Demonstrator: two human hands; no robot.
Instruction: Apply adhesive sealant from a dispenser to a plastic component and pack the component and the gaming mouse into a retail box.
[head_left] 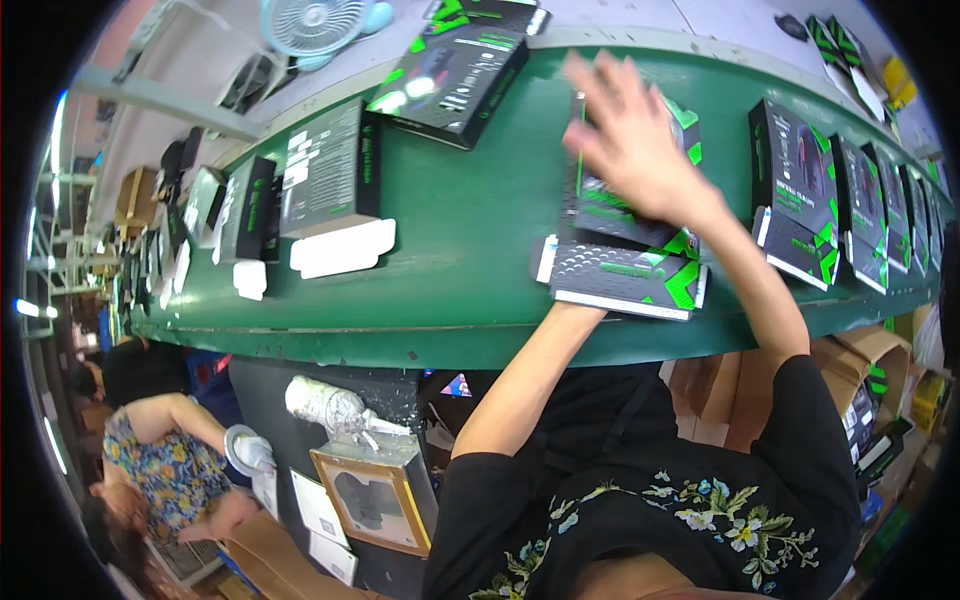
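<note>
A black and green carton [610, 215] lies in front of me on the green work surface, its patterned end flap [620, 274] folded out toward me. My right hand [640, 150] is over the carton's far part, fingers spread and slightly blurred; I cannot tell whether it touches the carton. My left hand [582, 312] goes in under the flap at the near edge. Only its wrist shows, and its fingers are hidden by the carton.
Several like cartons [795, 190] stand in a row at the right. More cartons [335, 175] with white flaps are at the left, and another stack [455, 80] lies at the back. A blue fan [318, 22] is beyond the green conveyor-like surface [470, 220]. Another person [165, 460] sits at lower left.
</note>
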